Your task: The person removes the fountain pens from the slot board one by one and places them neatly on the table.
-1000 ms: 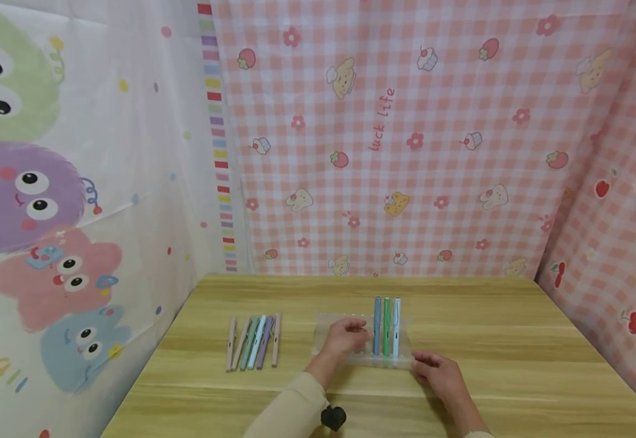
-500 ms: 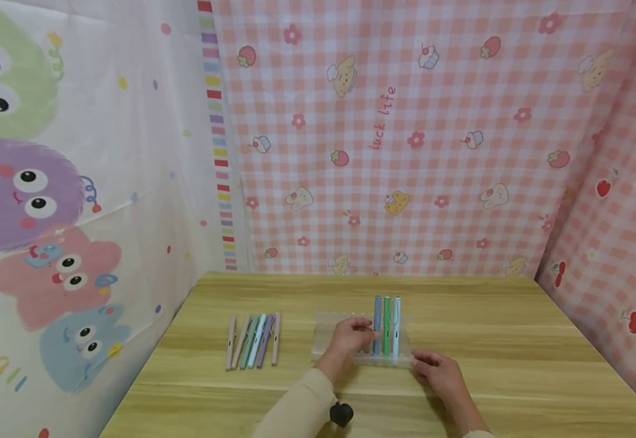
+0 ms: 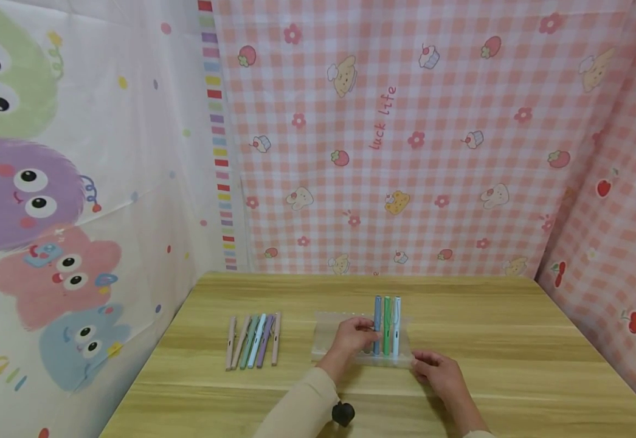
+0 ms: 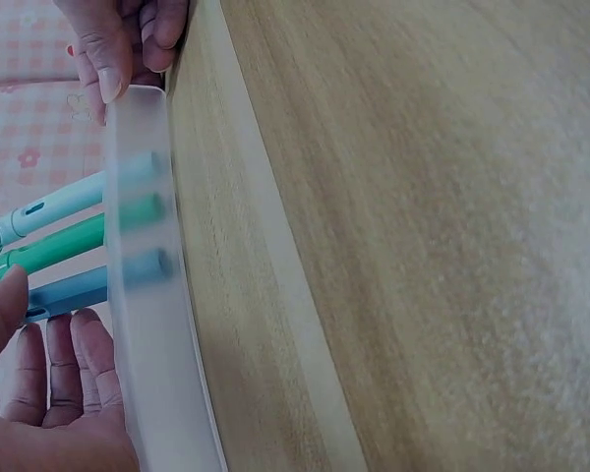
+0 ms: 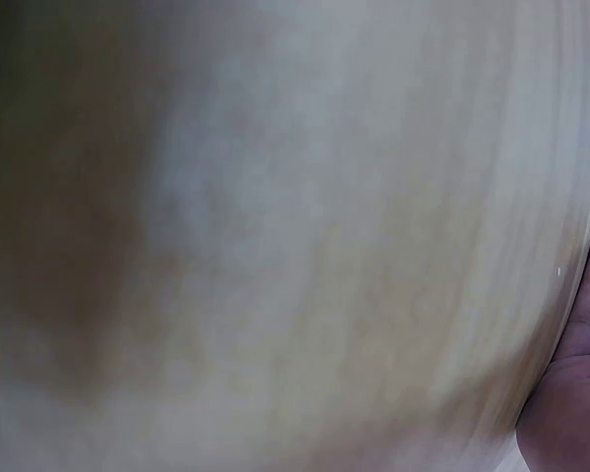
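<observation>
The left hand [image 3: 355, 336] pinches the blue pen [image 3: 377, 311]; the right hand [image 3: 437, 369] grips the tray [image 4: 162, 374] end. A sideways tug could tilt the green pen [image 3: 387, 322] (it sits close).

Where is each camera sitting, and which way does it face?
Head: on the person's head, facing forward and down at the table; left hand, right hand and left sleeve show.
Left wrist: on that wrist, facing the holder and three pens; both hands show.
Right wrist: on that wrist, facing mostly blurred table; part of the right hand shows, lower right.
Head and left wrist share the holder, three pens and both hands.
</observation>
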A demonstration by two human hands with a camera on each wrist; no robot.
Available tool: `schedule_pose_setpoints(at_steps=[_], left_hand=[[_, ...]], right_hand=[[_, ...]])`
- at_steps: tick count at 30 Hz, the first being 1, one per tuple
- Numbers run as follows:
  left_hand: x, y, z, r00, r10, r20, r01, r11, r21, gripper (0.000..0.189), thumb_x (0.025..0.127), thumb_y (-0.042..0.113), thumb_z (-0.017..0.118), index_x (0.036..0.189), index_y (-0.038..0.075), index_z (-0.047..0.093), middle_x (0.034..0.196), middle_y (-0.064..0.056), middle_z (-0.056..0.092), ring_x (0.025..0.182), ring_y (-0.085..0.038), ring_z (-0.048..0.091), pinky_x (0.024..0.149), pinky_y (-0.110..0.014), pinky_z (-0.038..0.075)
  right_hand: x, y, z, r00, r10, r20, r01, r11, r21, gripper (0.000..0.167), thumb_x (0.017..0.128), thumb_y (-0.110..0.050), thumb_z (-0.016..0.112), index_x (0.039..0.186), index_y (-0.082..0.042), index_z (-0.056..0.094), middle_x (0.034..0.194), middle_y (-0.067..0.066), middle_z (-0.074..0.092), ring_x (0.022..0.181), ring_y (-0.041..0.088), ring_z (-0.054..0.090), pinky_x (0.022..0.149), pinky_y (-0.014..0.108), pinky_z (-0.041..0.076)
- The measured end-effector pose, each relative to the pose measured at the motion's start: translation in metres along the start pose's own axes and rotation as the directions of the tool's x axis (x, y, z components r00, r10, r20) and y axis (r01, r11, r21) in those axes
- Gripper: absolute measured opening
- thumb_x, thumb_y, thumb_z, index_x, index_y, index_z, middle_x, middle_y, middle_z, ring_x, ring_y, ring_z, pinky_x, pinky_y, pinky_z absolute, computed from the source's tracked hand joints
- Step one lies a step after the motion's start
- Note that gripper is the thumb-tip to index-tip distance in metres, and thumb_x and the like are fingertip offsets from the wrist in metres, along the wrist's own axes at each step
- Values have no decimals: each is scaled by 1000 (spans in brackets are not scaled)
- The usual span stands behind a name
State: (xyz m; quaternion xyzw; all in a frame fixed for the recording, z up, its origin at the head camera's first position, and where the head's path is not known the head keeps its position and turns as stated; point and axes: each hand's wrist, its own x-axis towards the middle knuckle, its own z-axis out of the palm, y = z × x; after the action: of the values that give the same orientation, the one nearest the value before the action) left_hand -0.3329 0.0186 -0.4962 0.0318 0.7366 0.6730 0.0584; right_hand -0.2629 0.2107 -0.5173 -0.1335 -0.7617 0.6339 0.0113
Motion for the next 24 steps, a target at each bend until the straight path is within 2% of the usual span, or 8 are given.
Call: schedule_pose_setpoints(at_steps=[11, 24], left_hand=[[-3, 3, 2, 1000, 30, 6, -29, 999, -12, 15, 81, -7, 74, 94, -9, 66, 78, -4, 63, 68, -11, 55, 60, -26, 50], [-2, 2, 0, 1000, -4, 3, 4, 1000, -24, 15, 84, -2, 75, 98, -2, 69, 86, -2, 63, 74, -12, 54, 64, -26, 50]], right_hand=[[1, 0, -1, 1000, 15, -3, -15, 1000, -8, 27, 92, 0, 66, 117, 11, 65, 106, 14, 68, 85, 13, 63, 74, 29, 57], [1, 2, -1, 1000, -1, -6, 1, 1000, -27, 27, 93, 0, 65, 117, 11, 65, 106, 15, 69, 85, 13, 64, 74, 29, 57]])
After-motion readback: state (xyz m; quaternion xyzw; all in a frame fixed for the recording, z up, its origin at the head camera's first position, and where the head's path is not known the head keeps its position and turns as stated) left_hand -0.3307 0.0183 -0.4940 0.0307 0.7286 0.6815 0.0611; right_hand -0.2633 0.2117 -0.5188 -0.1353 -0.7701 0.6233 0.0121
